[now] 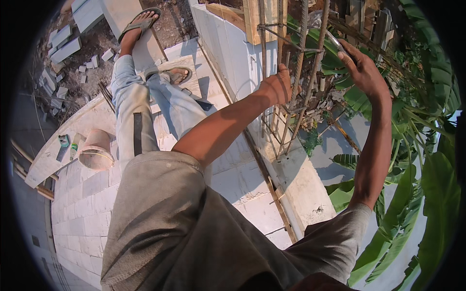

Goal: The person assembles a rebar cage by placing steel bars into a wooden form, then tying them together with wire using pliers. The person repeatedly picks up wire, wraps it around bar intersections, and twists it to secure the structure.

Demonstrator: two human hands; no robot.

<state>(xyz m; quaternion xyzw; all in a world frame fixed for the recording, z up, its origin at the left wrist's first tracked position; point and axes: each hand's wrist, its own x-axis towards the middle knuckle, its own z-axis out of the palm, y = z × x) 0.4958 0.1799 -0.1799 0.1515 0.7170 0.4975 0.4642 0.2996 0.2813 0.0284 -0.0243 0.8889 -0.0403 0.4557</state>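
Left hand (pixel 276 87) is wrapped tight around a vertical bar of the rebar cage (pixel 291 92), which rises off the top of the white block wall (pixel 228 58). Right hand (pixel 361 70) reaches in from the far side, its grip pinching a slim metal tool (pixel 335 43) (looks like a tie-wire hook, hard to tell). Best to keep the cage steadied and twist close against the stirrup.

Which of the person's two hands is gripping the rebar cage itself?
The left hand, closed around a vertical bar of the rebar cage; the right hand holds a metal tool beside it.
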